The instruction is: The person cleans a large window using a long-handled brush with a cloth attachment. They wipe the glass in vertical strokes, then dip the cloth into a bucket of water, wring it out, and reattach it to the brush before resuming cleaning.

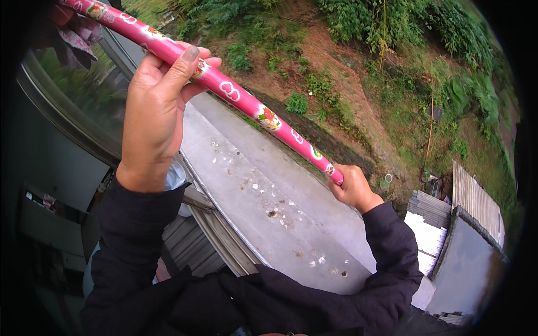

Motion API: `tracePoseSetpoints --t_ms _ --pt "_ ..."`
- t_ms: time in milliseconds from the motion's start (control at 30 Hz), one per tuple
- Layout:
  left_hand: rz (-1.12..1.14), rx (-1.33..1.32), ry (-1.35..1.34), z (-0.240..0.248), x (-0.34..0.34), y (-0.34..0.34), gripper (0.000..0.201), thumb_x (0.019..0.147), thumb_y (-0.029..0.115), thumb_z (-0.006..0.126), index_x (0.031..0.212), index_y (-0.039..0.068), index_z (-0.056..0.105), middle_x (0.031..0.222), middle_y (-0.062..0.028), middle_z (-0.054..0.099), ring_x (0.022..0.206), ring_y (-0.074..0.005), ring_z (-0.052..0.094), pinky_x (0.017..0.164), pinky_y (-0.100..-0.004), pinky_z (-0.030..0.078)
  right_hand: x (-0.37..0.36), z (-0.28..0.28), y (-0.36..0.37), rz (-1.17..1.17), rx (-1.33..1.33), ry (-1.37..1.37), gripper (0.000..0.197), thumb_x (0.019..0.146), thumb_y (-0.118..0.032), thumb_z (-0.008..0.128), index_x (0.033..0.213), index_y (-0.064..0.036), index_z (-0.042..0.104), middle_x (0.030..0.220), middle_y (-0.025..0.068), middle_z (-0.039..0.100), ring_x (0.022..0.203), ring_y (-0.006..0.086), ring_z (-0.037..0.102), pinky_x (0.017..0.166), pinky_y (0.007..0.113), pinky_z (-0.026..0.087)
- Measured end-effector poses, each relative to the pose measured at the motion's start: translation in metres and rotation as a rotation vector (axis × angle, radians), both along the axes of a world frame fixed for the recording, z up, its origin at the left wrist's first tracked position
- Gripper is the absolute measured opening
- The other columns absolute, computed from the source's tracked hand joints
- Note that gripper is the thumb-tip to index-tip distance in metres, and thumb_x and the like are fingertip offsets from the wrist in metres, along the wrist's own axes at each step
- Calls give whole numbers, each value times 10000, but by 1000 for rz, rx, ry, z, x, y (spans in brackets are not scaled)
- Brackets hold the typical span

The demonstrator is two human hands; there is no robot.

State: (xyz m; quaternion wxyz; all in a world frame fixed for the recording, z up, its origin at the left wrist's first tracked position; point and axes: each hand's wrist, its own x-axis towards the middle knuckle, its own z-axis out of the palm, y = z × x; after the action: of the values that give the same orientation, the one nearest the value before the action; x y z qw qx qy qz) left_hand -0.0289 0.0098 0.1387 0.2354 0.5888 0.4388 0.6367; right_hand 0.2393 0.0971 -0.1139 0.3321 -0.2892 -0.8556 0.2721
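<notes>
A long pink pole (242, 99), patterned with white hearts and small flowers, slants from the upper left down to the right. My left hand (159, 103) is closed around its upper middle, thumb lying along the top. At the lower end, my right hand (354, 187) grips the pole, its fingers wrapped around the tip. Toward the upper left the pole runs out of view, close to some dark and pale pink patterned cloth (75, 42); whether they touch I cannot tell.
A grey concrete ledge (252, 185) with pale spots runs below the pole. Window glass in a frame (67, 131) stands on the left. Beyond lies a planted earth slope (336, 84), with sheet roofs (473, 207) lower right. Wooden boards (193, 241) sit near my left forearm.
</notes>
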Motion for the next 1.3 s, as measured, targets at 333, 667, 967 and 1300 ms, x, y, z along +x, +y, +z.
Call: tracePoseSetpoints --t_ms 333,667,967,1300 --pt "-3 -4 -67 -33 19 5 160 945 81 571 1071 19 492 1034 -91 594 944 -201 648 831 -328 539 9 -43 10 -26 25 3 135 707 -119 607 657 -35 514 594 225 529 593 448 537 529 483 434" --pt "-164 -145 -394 -95 19 2 321 978 182 527 1236 -4 485 1199 -140 574 1064 -249 613 923 -369 508 42 -115 20 -66 46 -208 183 716 -190 659 657 -62 543 598 196 567 600 420 568 567 489 465" --pt "-1 -160 -328 -100 -7 4 261 985 189 517 1178 15 509 1082 -135 625 1045 -233 622 909 -372 509 71 -151 27 -170 63 -343 197 730 -233 682 700 -78 564 653 166 608 636 386 603 591 480 485" --pt "-236 -452 -356 -187 34 4 258 999 159 482 1227 39 489 1191 -120 595 1171 -236 561 1025 -400 435 152 -228 40 -437 -196 -613 265 651 -261 710 726 -44 577 735 202 635 750 395 637 693 486 510"
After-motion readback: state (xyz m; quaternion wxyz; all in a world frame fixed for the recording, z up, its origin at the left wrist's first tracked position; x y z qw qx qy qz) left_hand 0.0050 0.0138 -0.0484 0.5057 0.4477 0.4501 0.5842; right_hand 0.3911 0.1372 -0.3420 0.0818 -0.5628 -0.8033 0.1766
